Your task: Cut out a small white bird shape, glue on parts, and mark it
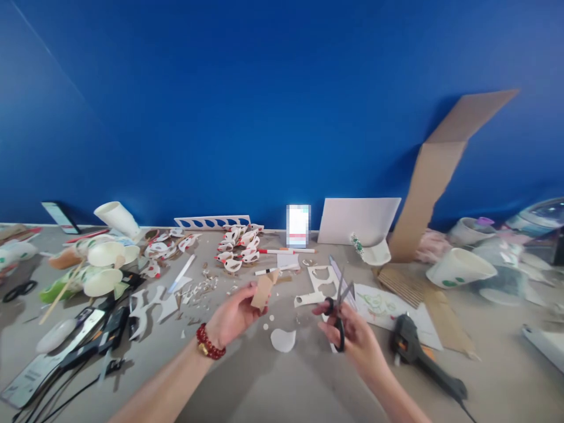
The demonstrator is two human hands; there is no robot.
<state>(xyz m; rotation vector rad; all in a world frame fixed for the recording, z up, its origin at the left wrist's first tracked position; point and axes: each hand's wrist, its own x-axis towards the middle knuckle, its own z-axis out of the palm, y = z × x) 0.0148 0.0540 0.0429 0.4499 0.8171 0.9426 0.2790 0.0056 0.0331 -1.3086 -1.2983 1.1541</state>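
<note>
My left hand (pixel 233 314), with a red bead bracelet (pixel 210 342) at the wrist, pinches a small piece of brown cardboard (pixel 264 292) between thumb and fingers. Black-handled scissors (pixel 339 323) are in my right hand (pixel 352 335), blades slightly apart and pointing up, away from the cardboard. Below and between the hands lies a rounded white cutout (pixel 282 340), with two small white discs (pixel 268 323) near it. A white sheet with cut-out holes (pixel 321 285) rests just beyond the scissors.
Several white bird-like cutouts (pixel 240 244) cluster at the back. A glue gun (pixel 409 343) lies right, by a drawing (pixel 379 305) and torn cardboard (pixel 440 188) leaning on the blue wall. Paper cups (pixel 103 282) and a power strip (pixel 57 358) with cables occupy the left.
</note>
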